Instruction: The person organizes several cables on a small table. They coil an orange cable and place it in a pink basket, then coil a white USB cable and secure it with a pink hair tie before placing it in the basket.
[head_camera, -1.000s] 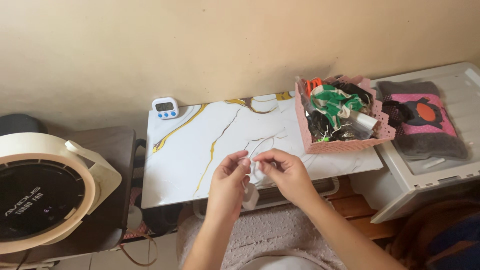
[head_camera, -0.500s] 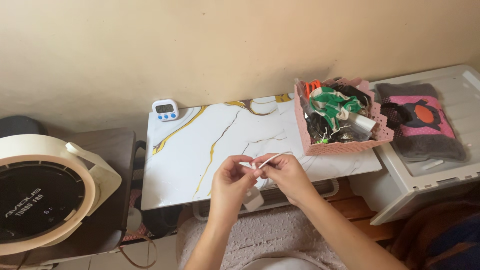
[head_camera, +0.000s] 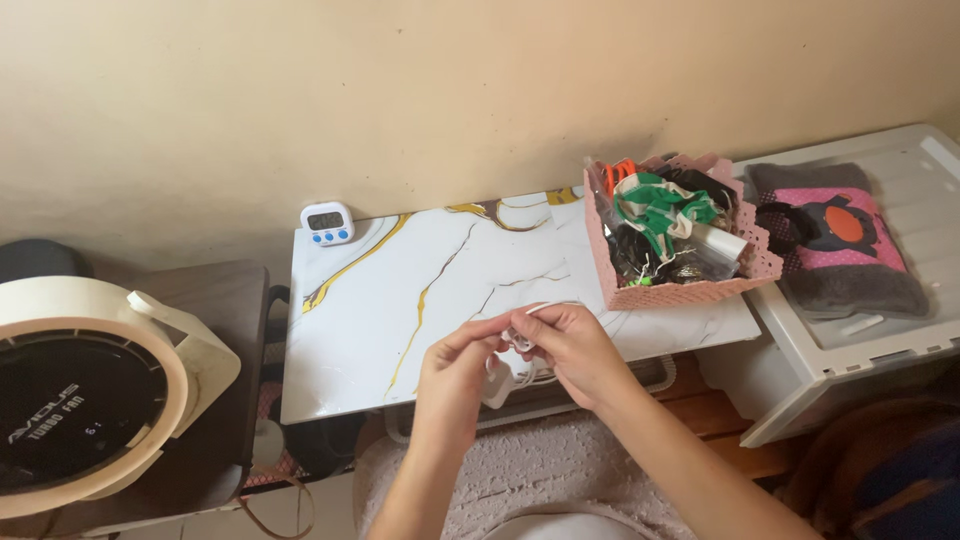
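Nearest the viewer, at the front edge of the desk (head_camera: 400, 330), one thin white cable (head_camera: 540, 308) is pinched between the left hand (head_camera: 455, 370) and right hand (head_camera: 570, 345), held close together; one white plug (head_camera: 497, 382) hangs below. A snag or kink could be caused by uneven pulling. Farther back, one pink basket (head_camera: 680, 292) and one white timer (head_camera: 328, 223) are seen.
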